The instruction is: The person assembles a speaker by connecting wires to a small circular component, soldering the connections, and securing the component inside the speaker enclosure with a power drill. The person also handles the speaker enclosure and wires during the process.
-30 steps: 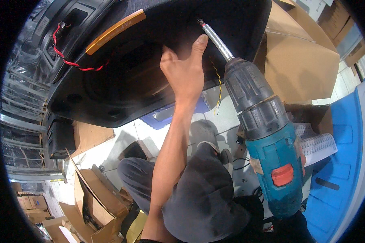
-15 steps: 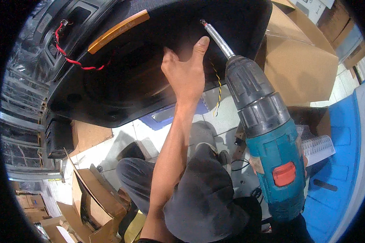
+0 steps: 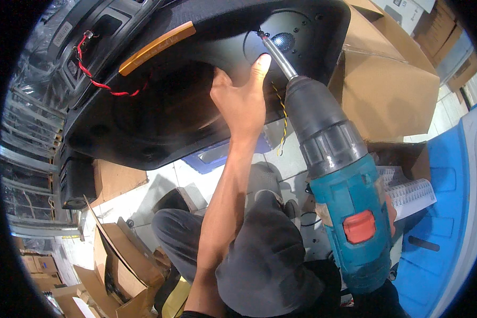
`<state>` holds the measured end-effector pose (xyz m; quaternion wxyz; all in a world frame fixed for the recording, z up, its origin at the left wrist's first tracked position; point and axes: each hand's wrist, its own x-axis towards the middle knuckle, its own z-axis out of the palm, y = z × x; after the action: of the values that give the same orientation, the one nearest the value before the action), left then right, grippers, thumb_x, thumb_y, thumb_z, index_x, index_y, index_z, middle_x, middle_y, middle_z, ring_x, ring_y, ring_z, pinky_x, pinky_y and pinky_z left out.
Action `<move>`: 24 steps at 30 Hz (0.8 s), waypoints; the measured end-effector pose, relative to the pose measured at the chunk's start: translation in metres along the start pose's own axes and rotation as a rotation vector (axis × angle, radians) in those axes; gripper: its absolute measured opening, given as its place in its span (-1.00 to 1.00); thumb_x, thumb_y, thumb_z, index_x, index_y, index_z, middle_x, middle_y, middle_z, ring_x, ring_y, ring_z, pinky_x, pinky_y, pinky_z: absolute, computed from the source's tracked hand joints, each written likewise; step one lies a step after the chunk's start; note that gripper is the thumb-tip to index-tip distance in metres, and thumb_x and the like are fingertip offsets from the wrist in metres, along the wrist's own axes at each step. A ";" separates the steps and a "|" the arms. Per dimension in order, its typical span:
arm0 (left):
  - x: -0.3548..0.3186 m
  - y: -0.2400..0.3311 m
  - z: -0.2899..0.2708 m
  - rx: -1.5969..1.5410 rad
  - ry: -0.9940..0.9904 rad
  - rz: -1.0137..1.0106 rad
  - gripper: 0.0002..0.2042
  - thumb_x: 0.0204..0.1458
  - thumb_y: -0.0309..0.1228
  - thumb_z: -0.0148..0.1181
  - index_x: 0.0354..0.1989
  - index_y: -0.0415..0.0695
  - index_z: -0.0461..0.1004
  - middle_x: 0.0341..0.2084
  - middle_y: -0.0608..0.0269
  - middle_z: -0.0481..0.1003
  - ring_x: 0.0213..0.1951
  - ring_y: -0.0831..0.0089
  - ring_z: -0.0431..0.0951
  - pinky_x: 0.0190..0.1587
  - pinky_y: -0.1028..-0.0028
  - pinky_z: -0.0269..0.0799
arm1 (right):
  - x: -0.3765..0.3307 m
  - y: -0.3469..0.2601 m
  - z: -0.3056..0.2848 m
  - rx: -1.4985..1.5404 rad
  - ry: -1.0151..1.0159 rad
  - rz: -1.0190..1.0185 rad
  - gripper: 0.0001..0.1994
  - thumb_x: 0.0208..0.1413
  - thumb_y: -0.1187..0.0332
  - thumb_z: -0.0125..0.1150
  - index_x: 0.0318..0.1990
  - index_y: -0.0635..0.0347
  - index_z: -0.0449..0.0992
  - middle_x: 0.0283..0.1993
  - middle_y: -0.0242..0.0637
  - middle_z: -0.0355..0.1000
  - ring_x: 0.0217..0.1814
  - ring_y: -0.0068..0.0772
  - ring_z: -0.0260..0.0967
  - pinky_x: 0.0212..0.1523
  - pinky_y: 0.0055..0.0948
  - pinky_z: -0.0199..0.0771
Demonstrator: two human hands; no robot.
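Observation:
A teal and black cordless drill with a long bit holder crosses the right side. My right hand grips it, mostly hidden behind its body. The bit's tip meets the inner face of a large black molded cabinet, beside a round mesh-covered tweeter. Light falls on the panel around the tip. My left hand is close against the cabinet, left of the bit, thumb raised and index finger apart from it; its other fingers are hidden. Nothing shows between thumb and index finger.
An orange trim strip and a twisted red-black wire are on the cabinet's left. A yellow-black wire hangs below it. Cardboard boxes stand right and lower left. A blue panel borders the right, near printed paper.
The drill has shifted slightly left, and its light now shines on the panel, revealing the tweeter. The front of its chuck looks smeared, as if turning. My left hand has barely moved.

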<state>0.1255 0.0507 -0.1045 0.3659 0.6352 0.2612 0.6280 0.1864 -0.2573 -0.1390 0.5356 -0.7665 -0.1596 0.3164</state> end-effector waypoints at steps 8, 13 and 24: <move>0.001 0.001 0.000 0.082 -0.012 0.024 -0.62 0.08 -0.32 0.46 -0.07 -0.37 0.54 -0.23 -0.01 0.66 -0.19 0.22 0.64 0.00 0.30 0.50 | -0.005 -0.007 0.005 -0.126 0.026 -0.238 -0.45 0.22 0.20 0.21 0.33 0.17 0.33 0.08 0.01 0.51 -0.06 -0.08 0.59 0.00 -0.11 0.61; -0.001 0.004 0.000 0.021 0.003 -0.026 -0.63 0.07 -0.36 0.47 -0.08 -0.38 0.55 -0.22 0.02 0.66 -0.20 0.25 0.63 0.01 0.31 0.49 | -0.003 -0.013 0.008 -0.204 0.018 -0.420 -0.46 0.19 0.24 0.23 0.30 0.23 0.35 0.06 0.03 0.52 -0.08 -0.08 0.59 -0.03 -0.14 0.61; -0.001 0.001 0.003 0.013 0.034 -0.177 -0.61 0.02 -0.29 0.51 -0.20 -0.41 0.55 -0.31 0.00 0.64 -0.23 0.26 0.61 0.01 0.27 0.46 | 0.009 -0.033 0.024 -0.331 0.009 -0.859 -0.48 0.14 0.31 0.26 0.24 0.34 0.39 0.03 0.08 0.54 -0.14 -0.08 0.61 -0.09 -0.18 0.63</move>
<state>0.1285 0.0487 -0.1047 0.4116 0.6012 0.3265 0.6021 0.1804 -0.2223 -0.1163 0.4891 -0.7077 -0.5088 0.0328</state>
